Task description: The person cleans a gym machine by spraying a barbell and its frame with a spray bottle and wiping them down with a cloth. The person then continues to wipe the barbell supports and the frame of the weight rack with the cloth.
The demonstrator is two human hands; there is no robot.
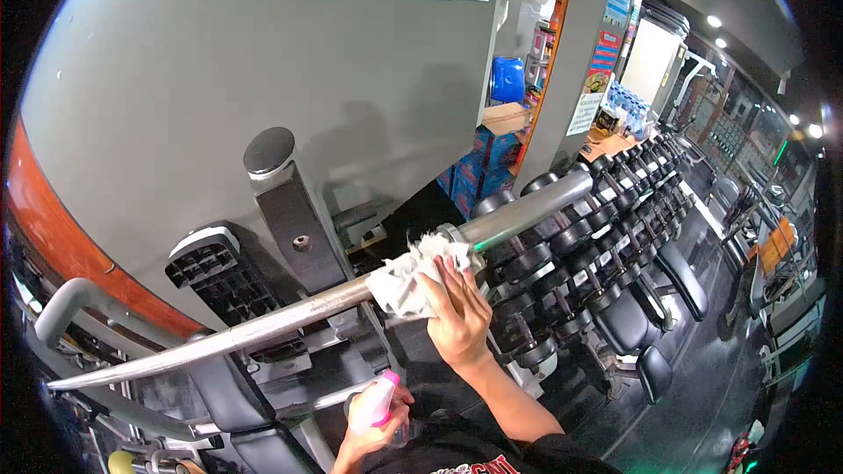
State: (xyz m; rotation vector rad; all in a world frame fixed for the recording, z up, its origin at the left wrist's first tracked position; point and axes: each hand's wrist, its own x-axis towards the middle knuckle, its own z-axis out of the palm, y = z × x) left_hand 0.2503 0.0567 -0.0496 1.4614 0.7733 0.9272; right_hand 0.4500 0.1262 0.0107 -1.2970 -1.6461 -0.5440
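A long metal barbell point(263, 326) runs slantwise across the view, its thick end sleeve point(527, 211) toward the upper right. My right hand point(461, 320) presses a crumpled white cloth point(404, 283) against the bar beside the sleeve's collar, fingers bent over the cloth. Below the bar, close to my body, my left hand point(378, 434) is wrapped around a spray bottle with a pink and white head point(379, 397). Most of the bottle's body is hidden by the hand.
A dark upright post point(299, 228) stands behind the bar, against a grey wall point(237, 61). Rows of black dumbbells point(606, 281) fill a rack on the right. Black padded benches point(233, 395) sit under the bar at left. Blue boxes point(483, 167) are stacked in a doorway.
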